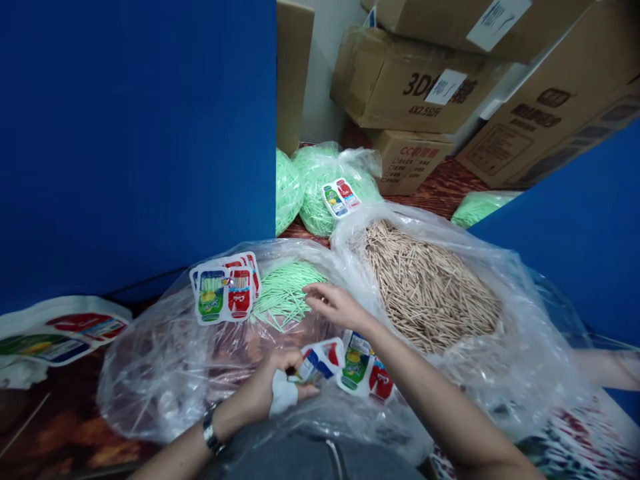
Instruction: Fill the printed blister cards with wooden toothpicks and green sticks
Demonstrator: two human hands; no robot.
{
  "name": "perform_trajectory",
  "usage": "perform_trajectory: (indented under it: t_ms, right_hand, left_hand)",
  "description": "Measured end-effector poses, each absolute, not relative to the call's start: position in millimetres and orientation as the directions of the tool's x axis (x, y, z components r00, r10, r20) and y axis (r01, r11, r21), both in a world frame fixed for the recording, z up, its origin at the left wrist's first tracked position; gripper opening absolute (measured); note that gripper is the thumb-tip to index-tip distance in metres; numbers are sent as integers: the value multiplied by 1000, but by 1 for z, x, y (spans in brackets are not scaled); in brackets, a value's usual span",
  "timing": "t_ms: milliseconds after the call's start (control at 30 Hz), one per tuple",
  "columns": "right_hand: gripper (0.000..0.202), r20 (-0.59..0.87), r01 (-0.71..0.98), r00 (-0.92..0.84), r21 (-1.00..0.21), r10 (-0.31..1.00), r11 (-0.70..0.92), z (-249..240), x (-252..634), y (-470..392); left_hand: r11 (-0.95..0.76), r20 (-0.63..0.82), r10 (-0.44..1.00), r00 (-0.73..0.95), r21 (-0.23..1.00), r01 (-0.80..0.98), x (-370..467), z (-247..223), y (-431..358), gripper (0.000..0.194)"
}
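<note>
My left hand (267,387) is closed on a bottle-print packet (320,360) with blue, red and white printing, tilted in my grip; something white covers part of the fingers. My right hand (335,303) hovers at the right edge of a heap of thin green sticks (285,293), fingers loosely stretched and apart, with nothing visible in them. The sticks lie in an open clear plastic bag (165,360). Several printed packets (225,293) overlap on the bag left of the green sticks. Below my right wrist lies another packet (357,363), partly hidden by the forearm.
A large clear bag of thin brown sticks (430,287) lies to the right. Bags of green sticks (330,180) stand behind, one bearing a packet (341,197). Cardboard boxes (390,80) are stacked at the back. Blue panels (135,133) flank both sides. Another person's arm (610,369) shows at right.
</note>
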State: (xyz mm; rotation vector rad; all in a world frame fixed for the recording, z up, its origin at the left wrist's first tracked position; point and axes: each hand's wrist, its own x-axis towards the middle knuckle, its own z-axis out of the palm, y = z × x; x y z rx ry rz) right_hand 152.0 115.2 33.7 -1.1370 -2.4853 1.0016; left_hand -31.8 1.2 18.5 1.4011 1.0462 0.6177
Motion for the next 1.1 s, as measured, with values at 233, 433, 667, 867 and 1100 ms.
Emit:
perform_trajectory:
  t_ms: [233, 433, 667, 867, 1100]
  right_hand:
    - [42, -209, 779, -610, 16, 764, 627, -8, 99, 118]
    - [20, -231, 762, -620, 49, 750, 646, -16, 91, 126]
    - [27, -214, 742, -642, 67, 736, 667, -16, 88, 117]
    - [25, -245, 768, -614, 32, 750, 639, 2, 100, 127]
    - [15, -339, 787, -611, -170, 715, 592, 21, 136, 148]
  left_hand:
    - [189, -250, 801, 544, 968, 166, -25, 30, -5, 23]
    - [173, -230, 826, 514, 972, 157, -25, 21, -4, 23]
    - [199, -265, 815, 516, 963, 180, -24, 27, -3, 14]
    - [217, -250, 824, 508, 968, 125, -26, 34, -2, 11]
    - [198, -216, 827, 520, 976, 91, -25, 37, 3, 12]
